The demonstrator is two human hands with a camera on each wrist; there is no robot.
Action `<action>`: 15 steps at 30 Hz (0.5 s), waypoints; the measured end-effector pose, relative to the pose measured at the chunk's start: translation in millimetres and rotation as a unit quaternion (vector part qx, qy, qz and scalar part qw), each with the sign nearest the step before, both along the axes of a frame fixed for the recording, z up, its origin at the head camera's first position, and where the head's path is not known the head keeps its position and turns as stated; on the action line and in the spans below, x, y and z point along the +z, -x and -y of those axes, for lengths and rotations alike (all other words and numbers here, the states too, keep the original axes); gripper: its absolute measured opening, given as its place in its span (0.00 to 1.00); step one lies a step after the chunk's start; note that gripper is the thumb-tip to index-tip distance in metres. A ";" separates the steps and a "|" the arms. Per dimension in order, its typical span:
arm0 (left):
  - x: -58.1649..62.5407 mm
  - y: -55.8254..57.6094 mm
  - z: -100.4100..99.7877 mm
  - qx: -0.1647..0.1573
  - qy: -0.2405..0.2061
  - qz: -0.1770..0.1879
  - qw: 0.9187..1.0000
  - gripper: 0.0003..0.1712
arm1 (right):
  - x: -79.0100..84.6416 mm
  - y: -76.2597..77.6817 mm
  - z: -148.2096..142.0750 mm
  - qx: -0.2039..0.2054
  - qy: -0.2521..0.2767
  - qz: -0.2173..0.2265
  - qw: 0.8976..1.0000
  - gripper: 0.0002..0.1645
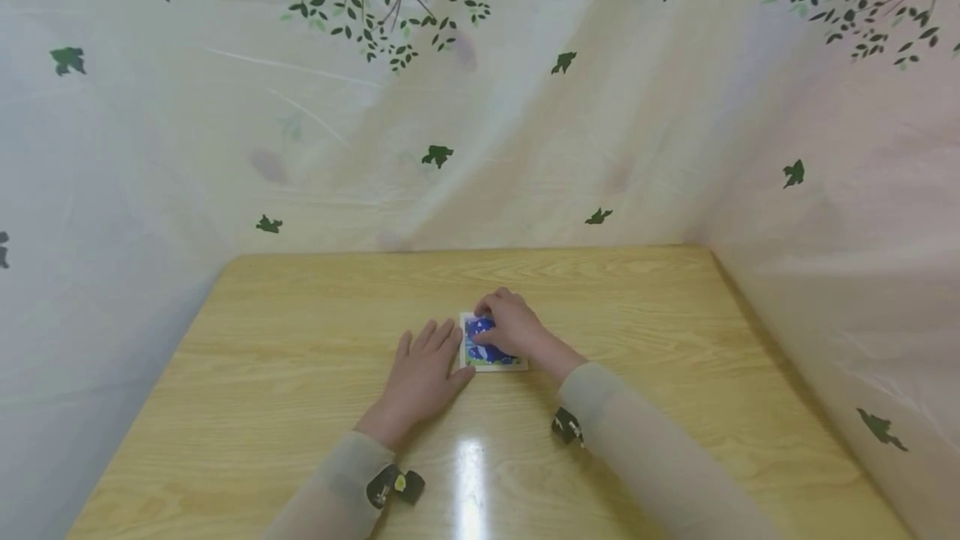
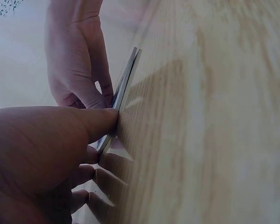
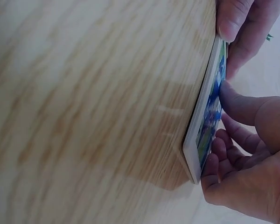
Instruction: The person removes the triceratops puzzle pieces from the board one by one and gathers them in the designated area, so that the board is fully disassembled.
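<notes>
A small square picture board (image 1: 493, 368) with a pale border and a mostly blue picture lies on the table. In both wrist views it shows edge-on as a thin panel. My left hand (image 1: 422, 375) rests at its left side with fingers extended; its thumb (image 2: 105, 120) touches the near edge. Over the picture, my right hand (image 1: 512, 330) has bent fingers. Its thumb tip (image 3: 227, 93) meets the blue picture surface (image 3: 210, 112), while its other fingers (image 3: 219, 154) curl close to the board's edge. Whether they pinch a separate piece I cannot tell.
The light wood table (image 1: 300, 315) reaches back to a pale curtain (image 1: 510, 182) printed with leaves and branches. Curtains also hang at the left and right. Dark devices (image 1: 567, 426) are strapped at both wrists, over pale sleeves (image 1: 645, 440).
</notes>
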State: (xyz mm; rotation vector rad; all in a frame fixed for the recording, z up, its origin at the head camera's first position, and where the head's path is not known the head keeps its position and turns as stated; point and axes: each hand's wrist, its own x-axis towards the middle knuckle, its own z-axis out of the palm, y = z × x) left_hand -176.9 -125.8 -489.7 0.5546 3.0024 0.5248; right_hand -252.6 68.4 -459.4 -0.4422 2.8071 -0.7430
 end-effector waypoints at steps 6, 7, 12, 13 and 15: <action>-0.5 -0.3 -0.2 -0.002 -0.001 0.000 1.000 0.44 | 1.0 -0.9 2.8 -0.013 0.006 0.009 1.000 0.27; -0.5 -0.4 -0.1 -0.002 -0.002 -0.001 1.000 0.44 | 0.8 -0.7 3.1 -0.015 0.009 0.009 1.000 0.27; -0.3 -0.7 0.3 -0.002 0.000 -0.002 1.000 0.44 | -2.0 0.2 2.8 -0.017 0.031 0.010 0.999 0.25; -0.1 -0.8 0.3 -0.001 -0.001 -0.002 1.000 0.44 | -3.1 0.6 2.5 -0.016 0.035 0.009 0.999 0.25; 0.3 -1.1 0.4 -0.001 -0.002 -0.001 1.000 0.44 | -5.2 1.0 1.5 -0.013 0.042 0.006 0.999 0.24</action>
